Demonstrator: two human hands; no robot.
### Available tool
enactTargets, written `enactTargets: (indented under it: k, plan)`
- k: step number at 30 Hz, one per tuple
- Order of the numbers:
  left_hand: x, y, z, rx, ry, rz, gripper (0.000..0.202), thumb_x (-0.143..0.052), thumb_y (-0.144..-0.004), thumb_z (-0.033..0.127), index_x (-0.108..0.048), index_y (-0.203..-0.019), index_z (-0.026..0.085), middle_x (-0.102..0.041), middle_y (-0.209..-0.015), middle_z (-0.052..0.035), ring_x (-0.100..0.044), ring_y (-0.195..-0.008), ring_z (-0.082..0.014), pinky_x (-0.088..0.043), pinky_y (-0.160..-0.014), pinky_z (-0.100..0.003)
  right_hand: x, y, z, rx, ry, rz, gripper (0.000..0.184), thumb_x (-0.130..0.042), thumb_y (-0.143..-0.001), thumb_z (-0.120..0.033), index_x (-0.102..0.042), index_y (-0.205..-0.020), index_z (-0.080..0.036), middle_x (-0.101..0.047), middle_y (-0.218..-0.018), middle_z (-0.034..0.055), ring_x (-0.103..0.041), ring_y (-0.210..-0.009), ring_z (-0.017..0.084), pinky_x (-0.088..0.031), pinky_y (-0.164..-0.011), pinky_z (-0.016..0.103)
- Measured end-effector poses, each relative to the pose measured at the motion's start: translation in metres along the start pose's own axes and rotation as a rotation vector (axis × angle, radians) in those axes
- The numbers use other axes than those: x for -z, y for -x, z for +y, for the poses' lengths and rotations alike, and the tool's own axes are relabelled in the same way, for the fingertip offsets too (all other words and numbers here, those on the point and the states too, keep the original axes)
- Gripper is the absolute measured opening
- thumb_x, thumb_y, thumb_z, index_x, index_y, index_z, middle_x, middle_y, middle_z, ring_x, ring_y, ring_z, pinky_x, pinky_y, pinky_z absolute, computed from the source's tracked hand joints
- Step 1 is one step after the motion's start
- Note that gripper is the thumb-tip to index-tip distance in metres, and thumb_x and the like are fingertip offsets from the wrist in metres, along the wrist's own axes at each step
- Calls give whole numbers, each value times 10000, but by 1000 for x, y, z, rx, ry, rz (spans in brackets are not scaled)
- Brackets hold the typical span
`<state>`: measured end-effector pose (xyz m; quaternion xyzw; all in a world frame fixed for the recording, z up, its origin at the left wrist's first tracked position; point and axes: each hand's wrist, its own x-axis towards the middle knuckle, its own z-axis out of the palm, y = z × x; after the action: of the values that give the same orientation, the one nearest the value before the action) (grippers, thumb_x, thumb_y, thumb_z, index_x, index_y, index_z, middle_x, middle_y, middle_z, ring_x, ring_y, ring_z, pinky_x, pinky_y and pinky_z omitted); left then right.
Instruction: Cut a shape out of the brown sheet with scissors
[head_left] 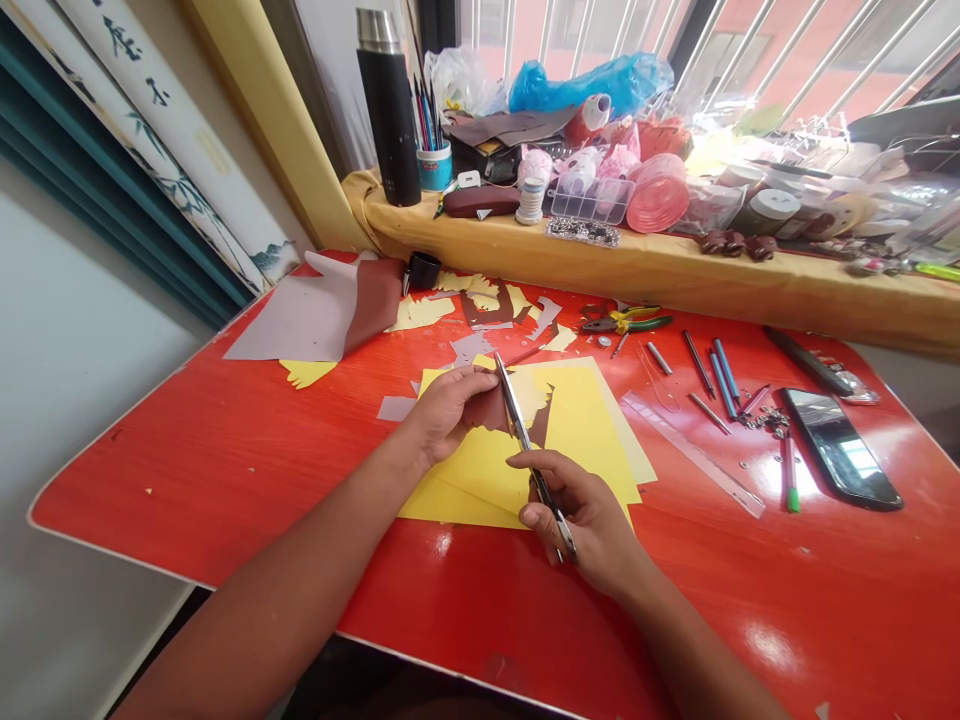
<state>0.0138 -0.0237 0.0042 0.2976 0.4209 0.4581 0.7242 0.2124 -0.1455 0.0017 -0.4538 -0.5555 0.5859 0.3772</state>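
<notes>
table top (225, 460): red, wood-grain look, super glossy, window glare all over. yellow sheets (592, 430): plain paper, matt. brown piece (490, 409): matt, leathery-looking, can't tell if paper. scissors (514, 412): bare metal blades, bit of shine. ruler (694, 455): clear plastic. phone (840, 450): glossy black glass. flask (390, 120): matt black body, brushed metal cap. sill cover (675, 272): yellow cloth.

Left hand (448, 408) and right hand (589, 520) are bare, forearms too.

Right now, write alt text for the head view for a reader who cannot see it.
A right hand holds scissors against a small brown piece pinched in the left hand, above yellow paper on a red table. Paper scraps, pliers, a ruler and a phone lie around, with a cluttered window ledge behind.
</notes>
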Motion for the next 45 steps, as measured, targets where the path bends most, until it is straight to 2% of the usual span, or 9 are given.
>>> enactTargets:
  k: [6, 13, 19, 26, 36, 45]
  plan:
    - [5, -3, -2, -6, -25, -8, 238, -938, -721, 282, -744, -832, 200, -738, -792, -51, -674, -724, -199, -518, -655, -310, 1, 0, -1, -7, 4, -7, 494, -844, -988, -608, -755, -1286, -224, -496, -666, -82, -461, -470, 125, -341, -487, 290]
    - [6, -3, -1, -5, -78, 6, 220, -907, -739, 278, -742, -845, 178, -700, -776, -26, -598, -639, -137, -416, -550, -255, 0, 0, 0, 4, 27, 3, 417, -839, -1004, -538, -761, -1262, -219, -472, -640, -95, -426, -451, 115, -308, -483, 293]
    - [4, -2, 0, 22, -37, -7, 256, -921, -714, 296, -728, -842, 186, -702, -791, -21, -627, -679, -153, -495, -610, -270, 0, 1, -1, 2, 31, 10, 411, -842, -1001, -526, -760, -1262, -219, -462, -628, -98, -421, -452, 120, -300, -486, 298]
    - [4, -3, 1, 17, -16, 9, 273, -915, -693, 296, -747, -870, 174, -723, -839, -32, -643, -699, -158, -502, -601, -272, -2, 1, -2, 1, 10, -10, 486, -837, -995, -585, -746, -1307, -223, -472, -668, -89, -462, -492, 131, -319, -511, 296]
    - [6, -4, 0, -28, -58, -25, 237, -913, -736, 291, -739, -863, 189, -723, -809, -43, -693, -751, -197, -535, -651, -293, -1, 2, -3, 4, 25, -22, 445, -836, -999, -541, -746, -1296, -223, -464, -670, -92, -456, -498, 131, -305, -516, 300]
    - [6, -4, 1, -45, -124, -22, 177, -872, -748, 287, -745, -812, 182, -709, -803, -44, -614, -701, -161, -468, -613, -269, -2, 0, -2, 6, 51, 3, 380, -837, -997, -501, -761, -1246, -224, -446, -638, -100, -417, -472, 124, -292, -502, 304]
